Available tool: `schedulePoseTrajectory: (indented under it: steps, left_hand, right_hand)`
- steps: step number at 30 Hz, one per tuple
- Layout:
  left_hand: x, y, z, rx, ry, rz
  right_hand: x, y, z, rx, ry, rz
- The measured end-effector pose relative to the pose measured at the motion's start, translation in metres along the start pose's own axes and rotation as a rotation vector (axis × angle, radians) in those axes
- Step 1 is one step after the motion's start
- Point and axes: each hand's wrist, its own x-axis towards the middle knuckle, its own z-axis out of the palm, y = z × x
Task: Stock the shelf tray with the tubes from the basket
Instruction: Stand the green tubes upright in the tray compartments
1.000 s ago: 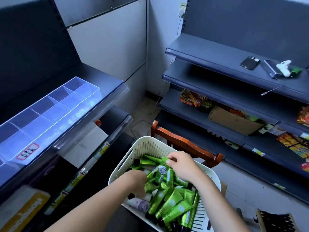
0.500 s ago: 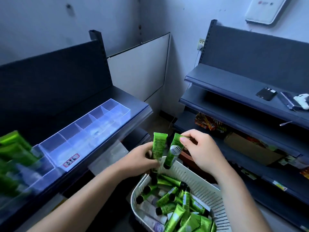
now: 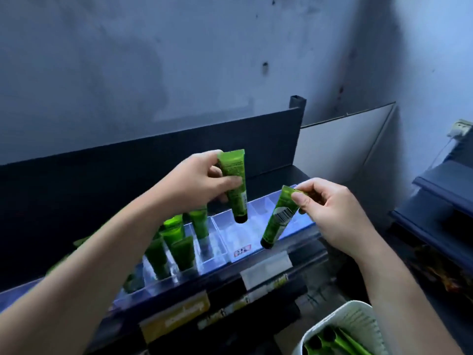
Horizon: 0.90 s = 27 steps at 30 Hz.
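Note:
My left hand [image 3: 198, 181] grips a green tube [image 3: 234, 184] upright, black cap down, just above the clear divided shelf tray [image 3: 302, 224]. My right hand [image 3: 330, 208] pinches the crimped end of a second green tube [image 3: 279, 219], which hangs tilted over the tray's front edge. Several green tubes [image 3: 179, 247] stand cap down in the tray's left compartments. The compartments under both hands hold nothing. At the bottom right, the white slotted basket [image 3: 340, 319] shows a few more tubes [image 3: 332, 342].
The tray sits on a dark shelf with a dark back panel [image 3: 153, 160] behind it. Price labels [image 3: 263, 275] run along the shelf fronts below. Another dark shelving unit [image 3: 440, 201] stands at the right. A grey wall rises behind.
Both hands lifted a tube each out of the basket and carried them up and left to the tray. My view swung from the basket toward the shelf.

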Motion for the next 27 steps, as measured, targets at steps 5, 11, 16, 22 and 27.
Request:
schedulePoseTrajectory:
  steps: [5, 11, 16, 22, 27]
  left_hand:
    - [-0.005, -0.03, -0.045, 0.165, 0.095, -0.084]
    - [-0.01, -0.058, -0.039, 0.287, 0.048, -0.145]
    - [-0.012, -0.074, -0.02, 0.48, 0.009, -0.133]
    - [-0.011, -0.09, -0.005, 0.603, -0.002, -0.085]
    - [-0.01, -0.1, 0.007, 0.703, -0.033, -0.097]
  right_hand:
    - [0.03, -0.021, 0.053, -0.003, -0.142, -0.103]
    - [0.041, -0.021, 0.096, 0.007, -0.25, -0.103]
    - [0.036, -0.008, 0.119, -0.021, -0.333, -0.062]
    - [0.028, 0.009, 0.141, -0.057, -0.342, 0.035]
    - [0.022, 0.01, 0.152, -0.08, -0.389, 0.104]
